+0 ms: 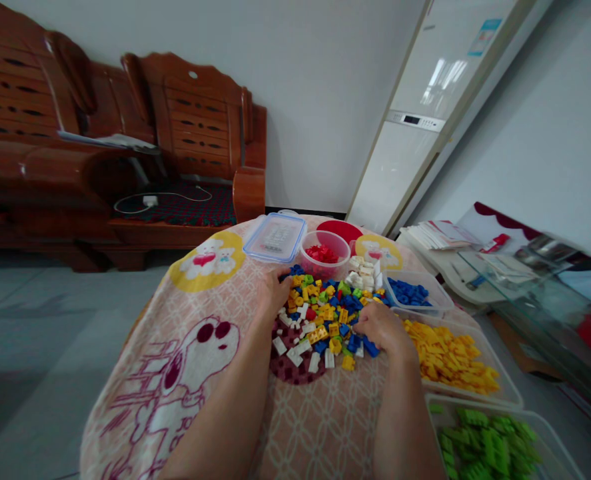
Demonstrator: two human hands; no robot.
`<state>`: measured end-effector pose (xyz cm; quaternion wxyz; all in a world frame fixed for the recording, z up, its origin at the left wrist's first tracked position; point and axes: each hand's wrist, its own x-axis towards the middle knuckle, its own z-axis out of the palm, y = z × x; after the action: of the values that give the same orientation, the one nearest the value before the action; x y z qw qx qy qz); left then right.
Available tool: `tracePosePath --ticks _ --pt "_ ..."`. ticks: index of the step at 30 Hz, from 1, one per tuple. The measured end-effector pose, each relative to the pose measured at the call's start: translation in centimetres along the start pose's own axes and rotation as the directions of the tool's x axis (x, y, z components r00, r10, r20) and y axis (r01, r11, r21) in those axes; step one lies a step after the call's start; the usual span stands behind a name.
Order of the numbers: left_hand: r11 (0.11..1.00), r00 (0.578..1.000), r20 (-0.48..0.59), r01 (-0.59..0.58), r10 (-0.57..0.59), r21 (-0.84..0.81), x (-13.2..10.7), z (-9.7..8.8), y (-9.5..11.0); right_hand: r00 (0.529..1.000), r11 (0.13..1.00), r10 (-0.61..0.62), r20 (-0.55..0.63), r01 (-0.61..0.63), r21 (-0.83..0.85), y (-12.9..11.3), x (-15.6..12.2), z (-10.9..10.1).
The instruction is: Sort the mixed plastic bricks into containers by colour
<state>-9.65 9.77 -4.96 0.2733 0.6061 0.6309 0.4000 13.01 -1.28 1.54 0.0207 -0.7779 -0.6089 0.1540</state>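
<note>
A loose heap of toy building bricks (pixel 332 312), mixed yellow, blue, white, green and red, lies on the cloth in front of me. At the heap's far left edge is my left hand (pixel 274 292), its fingers curled in beside some blue bricks (pixel 296 270); what they hold is hidden. My right hand (pixel 382 325) reaches into the right side of the heap with fingers bent and pressed together. Anything in that pinch is too small to make out. Several white bricks (pixel 302 348) lie along the near edge of the heap.
Behind the heap stand a round tub (pixel 346 257) of red bricks and a blue-rimmed lid (pixel 275 238), beside a pile of white bricks (pixel 364 273). Along the right are boxes of blue (pixel 442 301), yellow (pixel 512 395) and green bricks (pixel 550 427). A patterned cloth (pixel 325 427) covers the table.
</note>
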Motion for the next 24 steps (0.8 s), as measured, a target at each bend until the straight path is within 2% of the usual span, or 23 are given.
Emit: tracePosePath --ticks 3,5,8,10,13,17,20,22,24 --pt "1.0 1.0 -0.005 0.005 -0.005 0.007 0.0 0.1 0.0 0.999 0.996 -0.043 0.006 0.042 0.085 0.5 0.3 0.3" --pt "1.0 1.0 -0.004 0.01 -0.01 0.007 -0.1 0.0 0.1 0.997 0.981 -0.053 -0.05 0.062 0.182 0.9 0.5 0.5" --pt "1.0 1.0 -0.002 0.009 -0.009 0.011 -0.2 -0.2 0.3 0.987 0.92 0.01 -0.16 0.054 0.389 1.3 0.9 0.6" --pt "1.0 1.0 0.005 0.009 -0.009 0.019 -0.2 -0.3 0.4 0.964 0.841 0.096 -0.25 0.056 0.538 1.5 1.2 0.6" --pt "0.999 1.0 0.021 0.013 -0.014 0.029 -0.2 -0.4 0.4 0.896 0.692 0.247 -0.369 0.104 0.714 1.9 2.1 1.0" --pt "0.999 1.0 0.017 0.024 -0.025 0.024 -0.1 -0.2 0.3 0.784 0.388 0.452 -0.424 0.255 0.886 2.1 3.4 1.8" --pt "1.0 1.0 0.01 0.018 -0.018 0.008 -0.1 0.0 0.2 0.734 0.188 0.517 -0.441 0.405 0.895 2.1 3.8 1.9" --pt "1.0 1.0 0.009 0.012 -0.012 0.001 0.0 0.0 0.1 0.723 0.145 0.517 -0.458 0.453 0.88 1.9 3.7 1.8" --pt "1.0 1.0 0.01 0.006 -0.006 0.0 -0.1 0.0 0.1 0.75 0.162 0.486 -0.449 0.427 0.889 1.8 3.4 1.5"
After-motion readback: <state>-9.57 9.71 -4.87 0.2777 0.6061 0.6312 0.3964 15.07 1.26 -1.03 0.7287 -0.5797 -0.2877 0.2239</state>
